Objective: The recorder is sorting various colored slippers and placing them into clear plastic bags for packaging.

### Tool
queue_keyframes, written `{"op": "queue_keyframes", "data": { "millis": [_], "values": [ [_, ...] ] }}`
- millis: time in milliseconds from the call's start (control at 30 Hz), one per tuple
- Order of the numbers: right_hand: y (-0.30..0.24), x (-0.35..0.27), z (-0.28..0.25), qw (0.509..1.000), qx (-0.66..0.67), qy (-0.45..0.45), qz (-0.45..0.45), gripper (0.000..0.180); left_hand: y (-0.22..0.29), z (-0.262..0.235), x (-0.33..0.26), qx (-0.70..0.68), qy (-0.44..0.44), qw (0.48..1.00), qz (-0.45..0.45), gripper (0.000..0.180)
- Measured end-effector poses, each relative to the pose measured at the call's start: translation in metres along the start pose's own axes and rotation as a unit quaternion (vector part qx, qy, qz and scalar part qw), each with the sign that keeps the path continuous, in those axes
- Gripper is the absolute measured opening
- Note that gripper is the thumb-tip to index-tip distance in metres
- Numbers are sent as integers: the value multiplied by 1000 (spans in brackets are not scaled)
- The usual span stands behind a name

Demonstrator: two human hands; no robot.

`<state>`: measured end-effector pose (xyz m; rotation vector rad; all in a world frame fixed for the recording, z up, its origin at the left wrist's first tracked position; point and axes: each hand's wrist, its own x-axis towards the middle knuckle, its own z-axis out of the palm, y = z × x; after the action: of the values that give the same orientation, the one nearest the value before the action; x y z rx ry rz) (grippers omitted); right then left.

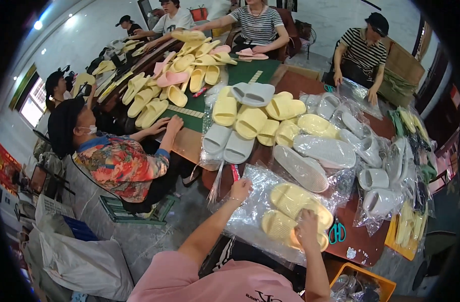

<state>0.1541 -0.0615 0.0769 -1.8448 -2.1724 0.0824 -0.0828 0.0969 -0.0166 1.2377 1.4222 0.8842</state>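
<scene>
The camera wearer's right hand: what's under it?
Under the right hand are two yellow slippers with clear plastic around them; whether they're inside it, I can't tell. The hand hides part of them, and they cover whatever lies below.

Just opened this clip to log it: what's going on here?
The person's left hand is at the left side of a clear bag; the right hand is on yellow slippers there, whether fully inside is unclear. More slippers, yellow and grey, lie ahead on the table, many bagged. Across it, a co-worker handles clear plastic.
</scene>
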Motion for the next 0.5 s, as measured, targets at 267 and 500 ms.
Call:
{"op": "queue_keyframes", "data": {
  "millis": [267,500],
  "values": [
    [62,-94,-37,970,-56,64,227,32,-22,8,25,215,74,967,112,20],
    [56,-85,-119,902,96,312,282,36,22,17,14,305,56,944,115,22]
  ]
}}
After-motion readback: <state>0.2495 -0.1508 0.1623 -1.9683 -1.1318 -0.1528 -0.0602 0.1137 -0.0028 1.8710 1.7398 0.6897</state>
